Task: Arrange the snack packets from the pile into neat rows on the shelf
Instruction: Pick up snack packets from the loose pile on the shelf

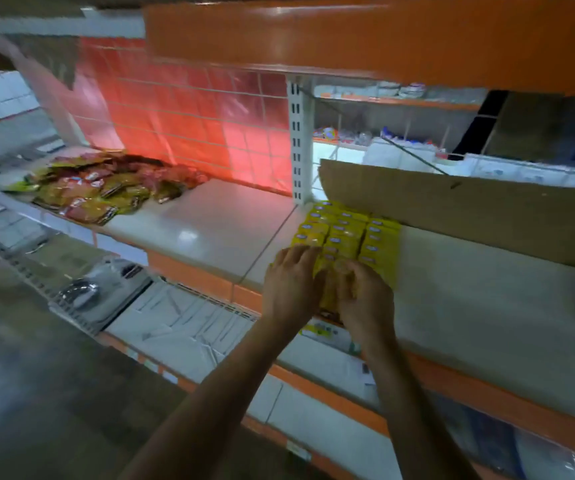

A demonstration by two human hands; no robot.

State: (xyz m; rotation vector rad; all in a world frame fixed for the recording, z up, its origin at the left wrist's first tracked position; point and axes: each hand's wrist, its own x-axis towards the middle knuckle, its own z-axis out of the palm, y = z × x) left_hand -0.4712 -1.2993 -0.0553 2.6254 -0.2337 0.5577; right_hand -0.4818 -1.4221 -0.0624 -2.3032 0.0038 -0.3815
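Yellow packets (345,233) stand in three tight rows on the white shelf (210,220), backed against a cardboard sheet (452,209) (probably a stop to keep the rows square). Left hand (291,282) lies with fingers fairly straight and together over the left row's front end, apparently bracing it. Right hand (365,296) has fingers curled, clamped on the front packet (334,271) of the middle row, likely seating it flush. Pile (99,188) of red and greenish packets sits well apart at the shelf's left end. Blurry, so the grip detail is approximate.
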